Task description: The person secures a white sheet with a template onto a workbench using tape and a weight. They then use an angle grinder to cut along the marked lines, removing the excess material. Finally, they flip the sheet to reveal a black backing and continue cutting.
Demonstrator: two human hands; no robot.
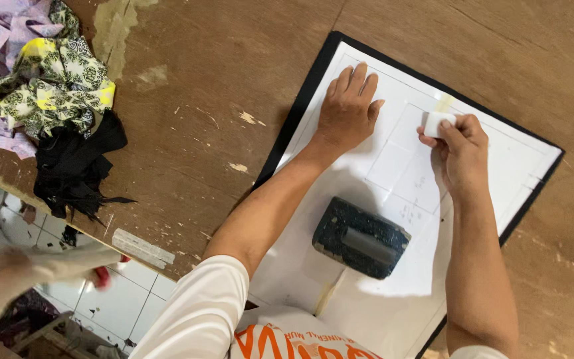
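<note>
Head view: right hand [463, 149] is pinching a small eraser [435, 123] (light, firm, best gripped by its sides) over the paper [393, 292]; left hand [348, 110] is lying flat on it, fingers open.

Weight [361, 237] on paper sheet [313, 266] atop table [200, 133]; fabric scraps [41, 86] far left.

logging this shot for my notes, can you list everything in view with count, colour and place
paper sheet: one, white with faint pencil lines, on a black board
black board: one, under the paper
weight: one, dark speckled block, on the paper near the person
eraser: one, white, in the right hand
fabric scraps: a pile, lilac, black-and-yellow print, black, at the table's left edge
table: one, worn brown wood
left hand: flat on the paper
right hand: fingers pinching the eraser
</note>
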